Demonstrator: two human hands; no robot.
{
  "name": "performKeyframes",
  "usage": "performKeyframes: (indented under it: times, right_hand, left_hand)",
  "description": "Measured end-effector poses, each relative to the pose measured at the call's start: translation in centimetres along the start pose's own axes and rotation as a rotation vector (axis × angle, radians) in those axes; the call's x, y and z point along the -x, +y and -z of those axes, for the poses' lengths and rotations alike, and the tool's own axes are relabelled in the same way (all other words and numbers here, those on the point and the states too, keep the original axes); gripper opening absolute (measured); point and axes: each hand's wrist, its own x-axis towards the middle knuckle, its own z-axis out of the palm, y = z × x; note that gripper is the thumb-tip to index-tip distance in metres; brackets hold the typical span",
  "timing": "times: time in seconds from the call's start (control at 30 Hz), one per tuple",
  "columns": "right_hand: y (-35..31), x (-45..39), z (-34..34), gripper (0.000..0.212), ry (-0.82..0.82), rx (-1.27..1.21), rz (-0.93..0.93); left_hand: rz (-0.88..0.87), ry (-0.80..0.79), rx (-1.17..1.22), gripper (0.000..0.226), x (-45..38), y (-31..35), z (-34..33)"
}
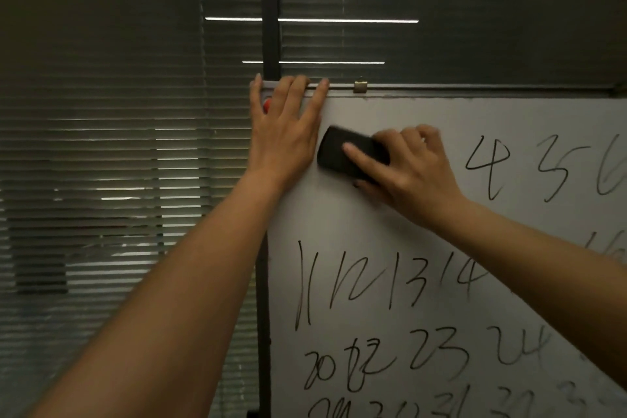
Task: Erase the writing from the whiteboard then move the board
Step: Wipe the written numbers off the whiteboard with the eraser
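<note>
Right grip (403,166) clamps blurred eraser (351,154); left grip (283,132) flat, fingers over whiteboard (390,224) corner; numbers cut off.

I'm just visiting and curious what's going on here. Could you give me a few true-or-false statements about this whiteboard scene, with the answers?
1. The right hand holds a black eraser against the whiteboard. True.
2. The left hand holds a marker. False: its fingers lie over the board's top left corner.
3. The board is wiped clean. False: handwritten numbers remain.
4. Window blinds hang behind the board. True.
</note>
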Motion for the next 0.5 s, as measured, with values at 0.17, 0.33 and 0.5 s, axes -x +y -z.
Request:
performKeyframes:
  times: [0.17,0.33,0.5]
  right_hand:
    - [-1.0,1.3,0.2,0.043,0.020,-0.032,0.227]
    - [1.5,0.2,0.2,0.047,-0.004,0.048,-0.001]
    - [1.1,0.8,0.3,0.046,-0.007,0.023,-0.149]
  left_hand:
    - [0.016,-0.030,0.005,0.053,0.0,0.4,0.1]
    - [0.034,0.007,0.033,0.053,0.4,0.8,0.1]
    - [0.067,0.027,0.027,0.053,0.3,1.4,0.2]
